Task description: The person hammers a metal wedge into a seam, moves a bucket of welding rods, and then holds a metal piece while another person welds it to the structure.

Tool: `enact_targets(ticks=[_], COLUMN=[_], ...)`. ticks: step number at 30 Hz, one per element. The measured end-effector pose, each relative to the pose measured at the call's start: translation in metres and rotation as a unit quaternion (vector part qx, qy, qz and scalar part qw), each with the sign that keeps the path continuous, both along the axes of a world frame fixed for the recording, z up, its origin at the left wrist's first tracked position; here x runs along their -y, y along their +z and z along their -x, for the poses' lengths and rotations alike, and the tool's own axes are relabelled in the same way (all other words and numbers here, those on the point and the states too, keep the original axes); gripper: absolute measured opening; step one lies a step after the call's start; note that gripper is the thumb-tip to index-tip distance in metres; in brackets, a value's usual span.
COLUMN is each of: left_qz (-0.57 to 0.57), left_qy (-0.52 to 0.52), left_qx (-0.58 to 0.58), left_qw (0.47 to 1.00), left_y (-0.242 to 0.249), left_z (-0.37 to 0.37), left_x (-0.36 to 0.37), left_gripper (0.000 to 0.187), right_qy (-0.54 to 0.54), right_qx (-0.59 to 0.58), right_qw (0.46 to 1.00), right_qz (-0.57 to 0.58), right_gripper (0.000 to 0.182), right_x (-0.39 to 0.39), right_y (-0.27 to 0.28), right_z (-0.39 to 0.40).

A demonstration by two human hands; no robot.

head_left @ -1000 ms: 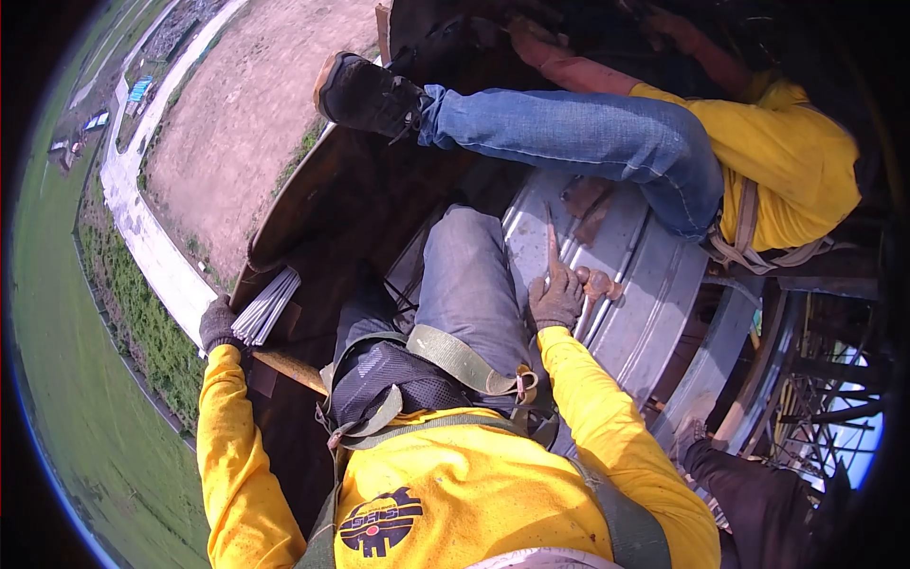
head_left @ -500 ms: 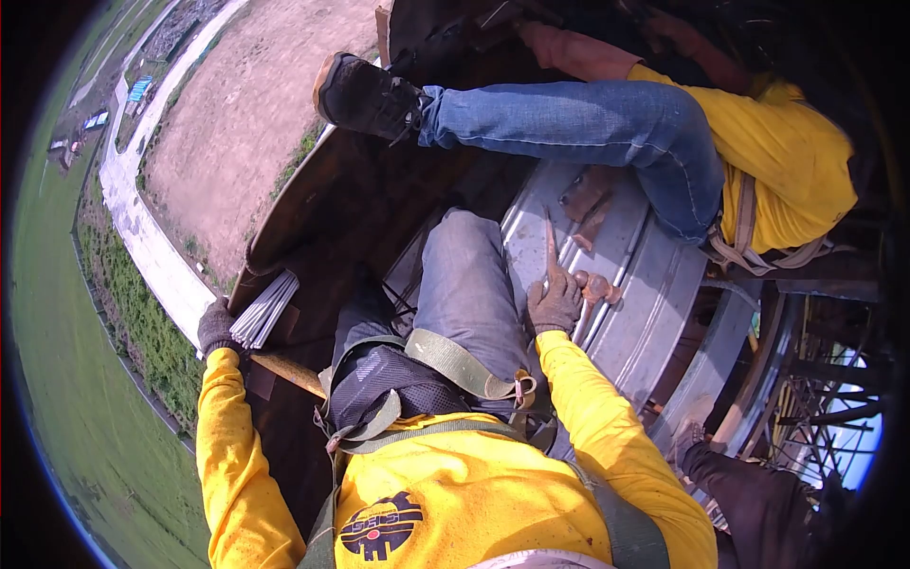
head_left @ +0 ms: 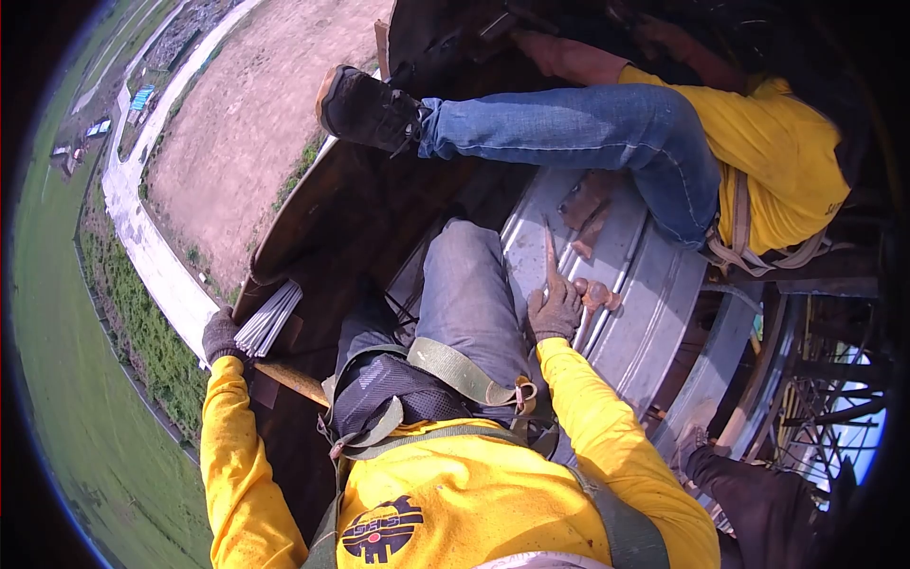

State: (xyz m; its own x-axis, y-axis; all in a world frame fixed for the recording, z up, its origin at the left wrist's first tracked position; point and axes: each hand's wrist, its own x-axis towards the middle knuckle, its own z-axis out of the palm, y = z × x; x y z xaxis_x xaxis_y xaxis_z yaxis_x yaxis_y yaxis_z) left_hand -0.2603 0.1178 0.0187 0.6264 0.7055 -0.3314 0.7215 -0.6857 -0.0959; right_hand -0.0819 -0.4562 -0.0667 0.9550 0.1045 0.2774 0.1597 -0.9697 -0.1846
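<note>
My left hand [head_left: 221,334], in a dark knit glove, is closed over the edge of an upright rusty steel plate [head_left: 318,204]. Right beside it is a bundle of thin pale rods [head_left: 269,318], which look like welding rods. Below that hand a wooden handle [head_left: 296,381] runs toward my hip. My right hand [head_left: 555,311], also gloved, is down on the grey metal planks [head_left: 645,327]. Its fingers curl round the lower end of a rusty tapered spike [head_left: 551,254], partly hidden by the glove. Touching or just beside those fingers lies a rusty hammer head [head_left: 597,295].
A co-worker in a yellow shirt [head_left: 782,161] sits ahead, one jeans leg [head_left: 569,123] stretched across to the plate. Rusty metal pieces [head_left: 588,211] lie on the planks. Gaps open between beams at right, near another person's dark trouser leg [head_left: 749,493]. Ground lies far below at left.
The view has shifted slightly. Both my hands keep their places on the plate edge and the spike. The co-worker's upper body has shifted a little.
</note>
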Motion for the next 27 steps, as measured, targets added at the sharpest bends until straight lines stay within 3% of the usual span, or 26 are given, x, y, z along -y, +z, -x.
enact_targets(ticks=[27], left_qz=[0.003], left_qy=[0.013], left_qx=[-0.008], left_qw=[1.000], left_y=[0.0062], left_z=[-0.0044], left_x=[0.0060], left_gripper=[0.031], right_qy=[0.008], right_qx=[0.009], right_qw=[1.000], right_qz=[0.006], right_gripper=[0.052], right_x=[0.0026], right_y=[-0.0019], right_z=[-0.0020])
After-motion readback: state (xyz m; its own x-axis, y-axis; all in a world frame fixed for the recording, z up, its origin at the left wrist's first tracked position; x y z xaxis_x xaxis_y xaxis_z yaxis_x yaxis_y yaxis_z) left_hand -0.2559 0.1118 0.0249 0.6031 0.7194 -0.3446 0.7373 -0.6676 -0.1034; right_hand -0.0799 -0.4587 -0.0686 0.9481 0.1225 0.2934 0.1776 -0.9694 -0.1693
